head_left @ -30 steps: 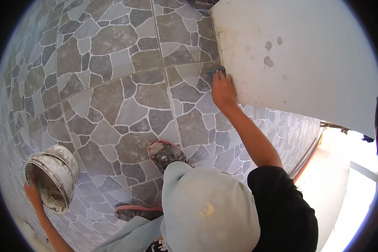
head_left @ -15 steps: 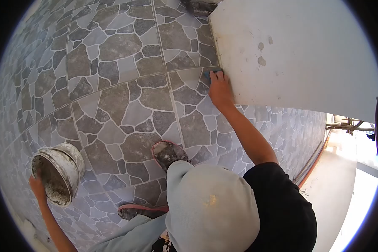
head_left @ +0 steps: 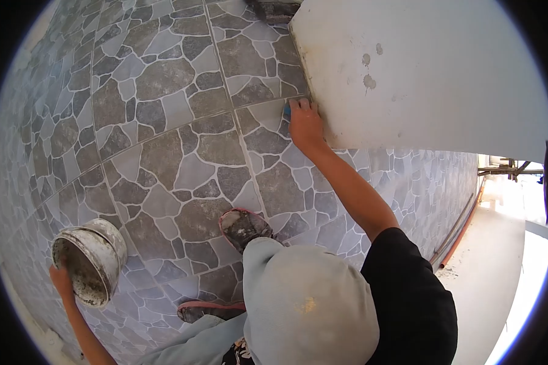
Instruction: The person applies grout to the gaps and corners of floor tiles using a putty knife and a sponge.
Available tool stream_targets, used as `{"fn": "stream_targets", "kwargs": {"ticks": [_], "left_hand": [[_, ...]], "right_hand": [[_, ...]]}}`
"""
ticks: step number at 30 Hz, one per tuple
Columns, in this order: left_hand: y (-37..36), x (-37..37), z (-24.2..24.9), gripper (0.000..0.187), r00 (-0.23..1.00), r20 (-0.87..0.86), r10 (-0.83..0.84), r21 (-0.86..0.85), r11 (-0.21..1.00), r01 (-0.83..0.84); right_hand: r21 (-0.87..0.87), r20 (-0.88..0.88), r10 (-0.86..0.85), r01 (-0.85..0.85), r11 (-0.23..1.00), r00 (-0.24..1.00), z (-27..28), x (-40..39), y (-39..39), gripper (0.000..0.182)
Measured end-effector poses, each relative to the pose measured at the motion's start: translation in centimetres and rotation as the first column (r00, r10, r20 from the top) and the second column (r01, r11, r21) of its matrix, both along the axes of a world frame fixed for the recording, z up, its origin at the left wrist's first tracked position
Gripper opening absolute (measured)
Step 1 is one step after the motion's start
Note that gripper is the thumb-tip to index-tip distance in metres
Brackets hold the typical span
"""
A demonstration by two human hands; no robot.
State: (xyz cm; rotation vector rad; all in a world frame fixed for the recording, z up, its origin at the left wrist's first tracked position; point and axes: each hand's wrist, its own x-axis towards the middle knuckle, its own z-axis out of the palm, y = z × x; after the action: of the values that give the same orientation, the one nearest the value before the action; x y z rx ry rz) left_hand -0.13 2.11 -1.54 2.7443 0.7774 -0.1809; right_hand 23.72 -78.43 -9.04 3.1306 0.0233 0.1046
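My right hand [head_left: 306, 125] presses a small blue pad [head_left: 287, 111] against the stone-patterned tiles [head_left: 164, 79], right by the edge of the white wall [head_left: 420, 79]. Its fingers are bent over the pad and cover most of it. On the left, my left hand [head_left: 61, 281] grips the rim of a tilted, mortar-stained bucket [head_left: 106, 243], fingers hooked inside the opening. Dried grey residue coats the bucket's inner wall.
A dirty shoe [head_left: 245, 228] and a second shoe [head_left: 210, 310] rest on the tiles below my cap [head_left: 310, 304]. Far right, an orange pipe [head_left: 460, 240] lies along a ledge, with wooden poles [head_left: 508, 170] beyond. A dark object [head_left: 274, 11] sits at the top by the wall.
The view has shifted slightly. My right hand, with the blue pad, has slid a little left along the tile joint, and my left hand stays on the bucket rim.
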Motion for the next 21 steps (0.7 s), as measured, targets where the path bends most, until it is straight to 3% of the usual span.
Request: {"fn": "stream_targets", "kwargs": {"ticks": [1,3,6,8,9,14,15,17,21], "left_hand": [[0.5,-0.3,-0.3,0.057,1.0,-0.009,0.001,0.046,0.999,0.0],[0.6,-0.9,0.1,0.056,1.0,-0.023,0.007,0.12,0.993,-0.004],[-1.5,0.1,0.8,0.053,0.999,0.052,-0.002,0.101,0.995,-0.004],[-2.5,0.5,1.6,0.049,0.999,0.038,-0.004,-0.133,0.991,0.009],[-2.8,0.7,1.9,0.049,0.999,0.043,0.005,-0.128,0.992,0.001],[-3.7,1.2,3.0,0.043,0.998,-0.062,0.012,-0.029,0.999,-0.014],[-3.9,1.3,3.0,0.043,0.999,-0.048,0.024,-0.025,0.999,-0.025],[-4.0,1.1,2.7,0.041,0.997,-0.04,0.073,0.098,0.993,-0.068],[-3.8,1.6,2.4,0.04,1.0,0.003,0.002,0.057,0.998,-0.002]], "right_hand": [[-0.013,0.155,0.053,-0.051,0.999,0.987,-1.4,2.0,-0.4,0.022],[-0.014,0.272,0.04,-0.038,0.999,0.961,-2.8,8.4,-1.5,0.019],[0.037,0.269,0.015,-0.026,0.999,0.963,-3.1,15.5,-1.5,0.019],[-0.007,0.218,0.005,-0.004,1.0,0.976,-3.7,17.3,-1.0,0.027],[-0.003,0.223,0.013,-0.013,1.0,0.975,-3.8,17.0,-1.0,0.027],[0.101,0.171,0.194,-0.213,0.972,0.966,-1.9,0.7,-3.6,0.052],[0.122,0.121,0.17,-0.185,0.975,0.978,-2.5,-3.5,-4.2,0.051],[0.251,0.189,0.172,-0.217,0.943,0.967,-1.4,-10.9,-4.1,0.042],[0.297,0.243,0.221,-0.289,0.91,0.945,-1.8,-8.1,-3.3,0.04]]}}
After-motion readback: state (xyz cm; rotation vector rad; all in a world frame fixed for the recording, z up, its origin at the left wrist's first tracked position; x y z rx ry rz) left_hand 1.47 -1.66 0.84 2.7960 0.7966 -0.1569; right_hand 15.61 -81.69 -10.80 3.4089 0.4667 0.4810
